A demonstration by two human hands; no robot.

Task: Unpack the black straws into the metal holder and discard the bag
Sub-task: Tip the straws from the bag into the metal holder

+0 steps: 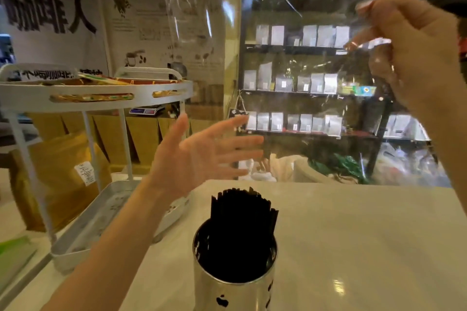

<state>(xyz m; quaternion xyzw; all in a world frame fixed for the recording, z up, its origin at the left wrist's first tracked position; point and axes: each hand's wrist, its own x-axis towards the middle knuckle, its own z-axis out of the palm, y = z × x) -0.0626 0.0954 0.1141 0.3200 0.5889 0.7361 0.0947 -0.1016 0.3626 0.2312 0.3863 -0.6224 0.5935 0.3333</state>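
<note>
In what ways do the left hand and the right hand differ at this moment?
The left hand is open with fingers spread and holds nothing; the right hand pinches the clear bag. The left hand is lower, just above the black straws in the metal holder; the right hand is raised high. Both are bare.

We count two hands: the left hand point(202, 151) and the right hand point(414, 58). We see one metal holder point(235, 283), one bundle of black straws point(242, 219) too dense to count singly, one clear plastic bag point(303, 70), one white two-tier rack point(96, 98), and four dark shelf boards point(290, 49) of pouches.
</note>
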